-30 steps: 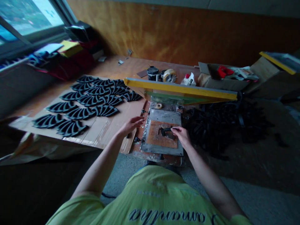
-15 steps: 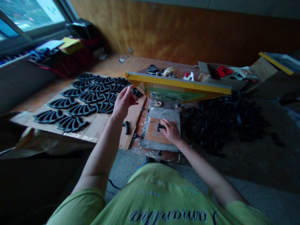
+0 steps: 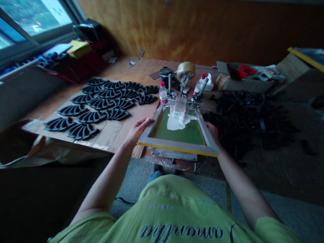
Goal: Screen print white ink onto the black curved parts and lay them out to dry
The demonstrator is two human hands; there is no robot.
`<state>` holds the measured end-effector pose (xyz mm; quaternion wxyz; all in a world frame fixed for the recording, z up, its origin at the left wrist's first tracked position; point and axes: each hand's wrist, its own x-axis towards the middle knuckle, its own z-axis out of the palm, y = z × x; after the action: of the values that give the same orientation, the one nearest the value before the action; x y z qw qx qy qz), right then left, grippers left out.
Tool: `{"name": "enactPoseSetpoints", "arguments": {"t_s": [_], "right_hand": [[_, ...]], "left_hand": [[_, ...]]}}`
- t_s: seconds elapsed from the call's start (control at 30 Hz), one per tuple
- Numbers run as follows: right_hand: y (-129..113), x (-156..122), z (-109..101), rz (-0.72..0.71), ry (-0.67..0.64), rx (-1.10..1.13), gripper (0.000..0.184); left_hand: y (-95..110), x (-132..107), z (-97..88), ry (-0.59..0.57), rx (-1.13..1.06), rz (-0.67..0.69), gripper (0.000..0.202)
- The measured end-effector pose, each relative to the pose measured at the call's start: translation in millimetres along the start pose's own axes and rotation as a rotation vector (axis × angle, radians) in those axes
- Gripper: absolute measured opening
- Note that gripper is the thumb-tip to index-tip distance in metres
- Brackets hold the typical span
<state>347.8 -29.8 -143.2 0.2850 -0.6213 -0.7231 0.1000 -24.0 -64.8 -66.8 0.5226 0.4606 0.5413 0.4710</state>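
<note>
A screen-printing frame point(image 3: 174, 143) with a grey rim and yellow-taped front edge is lowered over the metal base plate point(image 3: 177, 155), its front edge slightly raised. On its green mesh point(image 3: 187, 135) lies a patch of white ink point(image 3: 174, 124), with a pale squeegee block point(image 3: 180, 105) at the back. My left hand point(image 3: 138, 129) is closed at the frame's left side, fingertips against the rim. Gripping the right side is my right hand point(image 3: 212, 131), its fingers partly hidden by the rim. The black part seen on the plate earlier is covered now.
Black curved pieces point(image 3: 91, 114) lie fanned in rows on cardboard point(image 3: 108, 133) at the left. A dark heap of black pieces point(image 3: 243, 118) is at the right. Behind the frame stand red-capped bottles point(image 3: 163, 94), a tape roll point(image 3: 185, 70) and a cardboard box point(image 3: 248, 86).
The screen frame has swung down from its raised position over the plate. My right hand has left the black part for the frame's right side; my left hand has come down to its left side.
</note>
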Motion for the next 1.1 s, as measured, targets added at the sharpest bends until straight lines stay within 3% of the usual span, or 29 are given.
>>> {"name": "enactPoseSetpoints", "arguments": {"t_s": [0.07,0.13,0.23,0.33,0.43,0.53,0.7,0.83,0.93,1.03,1.1], "right_hand": [[-10.5,14.0,-10.0,0.029,0.102,0.011,0.038],[-38.1,27.5,-7.4,-0.046,0.128,0.005,0.049],[-84.0,43.2,10.6,-0.200,0.021,-0.110,0.063],[-105.8,49.1,29.9,-0.235,-0.138,-0.243,0.042],[-106.1,44.9,42.1,-0.247,-0.282,-0.277,0.014],[-103.8,30.3,45.9,-0.300,-0.311,-0.279,0.002],[-100.1,-6.7,32.9,-0.549,-0.389,-0.259,0.020],[-91.2,-10.1,17.2,-0.663,-0.479,-0.173,0.027],[-91.2,2.5,17.8,-0.617,-0.498,-0.143,0.019],[-97.0,0.6,29.3,-0.511,-0.358,-0.182,0.018],[-99.5,-13.0,35.6,-0.514,-0.302,-0.185,0.024]], "left_hand": [[-34.5,-11.7,-1.9,-0.037,-0.018,-0.135,0.069],[-67.6,-17.6,-1.0,-0.058,0.014,-0.185,0.084],[-105.1,-16.2,0.6,-0.100,0.116,-0.156,0.089],[-124.3,-9.1,-1.4,-0.133,0.179,-0.132,0.083],[-131.9,-2.5,-5.7,-0.168,0.199,-0.146,0.079],[-135.6,1.6,-9.2,-0.207,0.176,-0.176,0.078],[-135.7,4.6,-11.5,-0.260,0.136,-0.223,0.081],[-129.9,5.1,-10.8,-0.266,0.109,-0.259,0.084],[-126.5,4.8,-10.4,-0.258,0.098,-0.264,0.085],[-127.7,4.6,-10.9,-0.249,0.084,-0.256,0.083],[-130.7,4.7,-11.3,-0.244,0.070,-0.251,0.081]]}}
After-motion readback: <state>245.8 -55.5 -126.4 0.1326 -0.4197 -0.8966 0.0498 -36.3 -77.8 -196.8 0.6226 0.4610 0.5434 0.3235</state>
